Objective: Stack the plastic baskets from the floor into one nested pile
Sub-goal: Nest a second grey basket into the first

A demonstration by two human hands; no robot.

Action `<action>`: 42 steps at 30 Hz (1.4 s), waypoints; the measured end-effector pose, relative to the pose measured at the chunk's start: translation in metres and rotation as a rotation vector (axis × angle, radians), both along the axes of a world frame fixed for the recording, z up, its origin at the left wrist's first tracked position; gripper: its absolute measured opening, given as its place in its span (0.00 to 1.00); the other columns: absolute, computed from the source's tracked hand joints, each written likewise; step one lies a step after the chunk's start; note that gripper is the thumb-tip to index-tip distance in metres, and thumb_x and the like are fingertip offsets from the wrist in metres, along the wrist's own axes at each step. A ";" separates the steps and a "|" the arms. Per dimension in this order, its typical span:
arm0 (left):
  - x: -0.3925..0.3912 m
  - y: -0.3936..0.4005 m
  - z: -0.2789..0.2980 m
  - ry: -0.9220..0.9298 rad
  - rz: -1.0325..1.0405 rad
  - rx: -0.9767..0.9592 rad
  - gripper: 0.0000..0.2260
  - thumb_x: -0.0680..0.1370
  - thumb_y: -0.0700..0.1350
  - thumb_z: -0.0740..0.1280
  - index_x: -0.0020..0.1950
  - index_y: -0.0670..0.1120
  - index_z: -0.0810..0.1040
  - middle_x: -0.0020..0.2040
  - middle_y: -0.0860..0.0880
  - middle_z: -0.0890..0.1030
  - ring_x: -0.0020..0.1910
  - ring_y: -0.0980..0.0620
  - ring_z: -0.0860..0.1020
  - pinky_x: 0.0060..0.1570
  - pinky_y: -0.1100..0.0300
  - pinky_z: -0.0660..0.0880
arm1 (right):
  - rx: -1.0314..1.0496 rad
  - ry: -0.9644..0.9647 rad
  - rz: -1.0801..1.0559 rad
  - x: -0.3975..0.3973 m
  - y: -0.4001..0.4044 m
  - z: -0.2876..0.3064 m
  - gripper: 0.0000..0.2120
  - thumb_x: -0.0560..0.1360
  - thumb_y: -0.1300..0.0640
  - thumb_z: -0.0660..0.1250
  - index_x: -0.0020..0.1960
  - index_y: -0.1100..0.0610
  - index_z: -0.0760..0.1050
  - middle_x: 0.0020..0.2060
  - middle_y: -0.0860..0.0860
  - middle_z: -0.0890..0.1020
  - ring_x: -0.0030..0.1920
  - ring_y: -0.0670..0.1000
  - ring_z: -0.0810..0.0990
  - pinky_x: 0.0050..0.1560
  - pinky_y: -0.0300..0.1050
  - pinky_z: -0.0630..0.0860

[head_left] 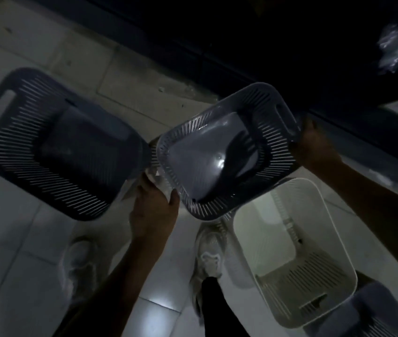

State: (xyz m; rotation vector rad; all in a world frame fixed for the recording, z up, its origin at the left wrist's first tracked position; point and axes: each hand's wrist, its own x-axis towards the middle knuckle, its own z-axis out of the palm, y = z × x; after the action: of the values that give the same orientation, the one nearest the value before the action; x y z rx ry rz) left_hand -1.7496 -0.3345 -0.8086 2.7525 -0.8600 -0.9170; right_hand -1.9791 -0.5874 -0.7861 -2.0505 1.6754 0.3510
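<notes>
A grey slotted basket (207,152) is held tilted in the air between both hands, its open side facing me. My left hand (154,205) grips its near left rim, and my right hand (314,144) grips its far right rim by the handle slot. A dark blue-grey basket (22,147) lies on the floor at the left, apart from the held one. A white basket (295,251) stands on the floor at the lower right, just below the held basket. Another grey basket (373,317) shows partly at the bottom right corner.
The floor is pale tile (10,263) in dim light. My two white shoes (207,259) (81,263) stand between the baskets. A dark wall or furniture edge (241,45) runs across the top, with crumpled clear plastic (392,47) at the upper right.
</notes>
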 end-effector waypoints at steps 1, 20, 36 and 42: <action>-0.003 -0.001 -0.010 0.054 0.028 -0.026 0.36 0.75 0.58 0.64 0.73 0.37 0.61 0.61 0.38 0.76 0.56 0.39 0.79 0.48 0.51 0.75 | 0.000 0.037 -0.012 -0.001 -0.009 -0.013 0.26 0.74 0.59 0.62 0.69 0.65 0.59 0.63 0.68 0.71 0.60 0.69 0.73 0.57 0.64 0.73; 0.017 -0.039 0.014 0.207 0.061 -0.277 0.24 0.78 0.43 0.66 0.70 0.37 0.64 0.58 0.42 0.78 0.54 0.45 0.79 0.51 0.62 0.71 | 0.110 -0.277 -0.176 -0.008 -0.020 0.021 0.25 0.72 0.62 0.70 0.66 0.58 0.67 0.55 0.51 0.76 0.54 0.52 0.76 0.49 0.48 0.70; 0.181 -0.067 0.188 0.018 -0.489 -0.442 0.19 0.82 0.44 0.54 0.73 0.41 0.64 0.39 0.51 0.75 0.30 0.57 0.70 0.29 0.64 0.67 | -0.064 -0.368 -0.394 0.052 0.091 0.192 0.30 0.71 0.66 0.70 0.69 0.56 0.65 0.59 0.59 0.79 0.50 0.56 0.81 0.45 0.58 0.81; 0.266 -0.061 0.220 0.170 -0.621 -0.390 0.26 0.81 0.41 0.57 0.78 0.46 0.54 0.45 0.38 0.81 0.39 0.39 0.79 0.41 0.45 0.78 | -0.157 -0.330 -0.579 0.122 0.161 0.248 0.29 0.71 0.64 0.71 0.69 0.54 0.65 0.58 0.58 0.79 0.51 0.58 0.81 0.47 0.63 0.80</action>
State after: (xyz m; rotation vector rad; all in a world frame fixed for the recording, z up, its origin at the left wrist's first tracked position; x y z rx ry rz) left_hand -1.4838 -0.3953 -0.5885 2.0658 -1.6933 -0.9162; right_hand -1.8569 -0.4265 -0.5382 -1.5111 2.0169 -0.3015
